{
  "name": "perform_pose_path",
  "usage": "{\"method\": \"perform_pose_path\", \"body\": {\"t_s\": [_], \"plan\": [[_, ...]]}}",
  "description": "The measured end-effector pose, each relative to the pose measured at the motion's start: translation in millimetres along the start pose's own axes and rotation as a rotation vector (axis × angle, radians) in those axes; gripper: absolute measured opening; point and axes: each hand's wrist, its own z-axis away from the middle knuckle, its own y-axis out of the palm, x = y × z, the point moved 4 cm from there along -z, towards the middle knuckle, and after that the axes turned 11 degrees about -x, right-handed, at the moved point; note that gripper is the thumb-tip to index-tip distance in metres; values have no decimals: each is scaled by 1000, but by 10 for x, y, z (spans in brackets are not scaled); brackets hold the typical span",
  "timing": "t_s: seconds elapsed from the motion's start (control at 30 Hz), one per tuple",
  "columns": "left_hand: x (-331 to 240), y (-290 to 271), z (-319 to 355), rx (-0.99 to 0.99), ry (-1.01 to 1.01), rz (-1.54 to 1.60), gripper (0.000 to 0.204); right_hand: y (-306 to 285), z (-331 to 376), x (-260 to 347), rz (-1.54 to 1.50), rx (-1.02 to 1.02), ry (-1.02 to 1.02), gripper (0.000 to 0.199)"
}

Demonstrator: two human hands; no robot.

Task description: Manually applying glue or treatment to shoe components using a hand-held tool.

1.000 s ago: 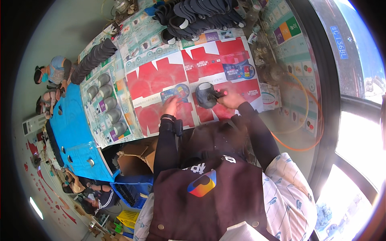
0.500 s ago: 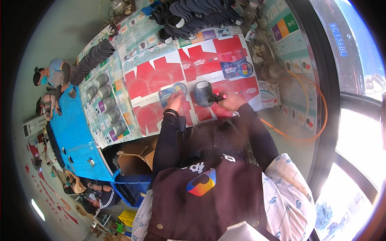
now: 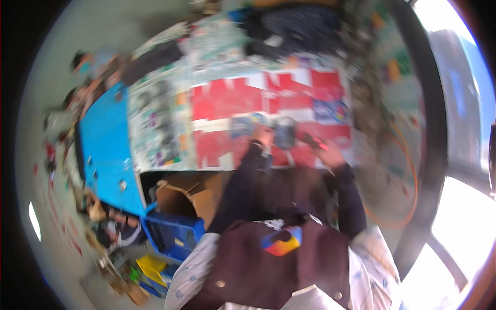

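Grip: left hand (image 3: 263, 135) closed on the side of a dark round object (image 3: 285, 133), steadying it just above the red-and-white sheets (image 3: 232, 103) on the surface; right hand (image 3: 330, 154) just beside it, fingers around a small dark and red item (image 3: 313, 140), closure too blurred to tell. Object's long axis roughly upright, exact facing unclear through blur. Blue panel (image 3: 106, 144) well left; cardboard box (image 3: 186, 196) below the surface edge.

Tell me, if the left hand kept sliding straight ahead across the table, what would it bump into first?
Probably the flat blue printed card just past the left hand, lying on the red and white table cover. The dark round object sits beside the hand, not ahead. The picture is blurred, so this is uncertain.
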Motion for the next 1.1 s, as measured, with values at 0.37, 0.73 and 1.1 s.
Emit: {"method": "perform_pose_path", "body": {"t_s": [0.37,0.73,1.1], "plan": [[41,-1664,509,-62,53,991,23,-205,55,112,-424,-16,269,19],[2358,-5043,-179,-934,40,1506,54,604,-79,1036,-312,48,312,34],[3768,-6219,-1931,-1089,-150,1383,28,1131,-181,1640,-278,54,355,29]]}}
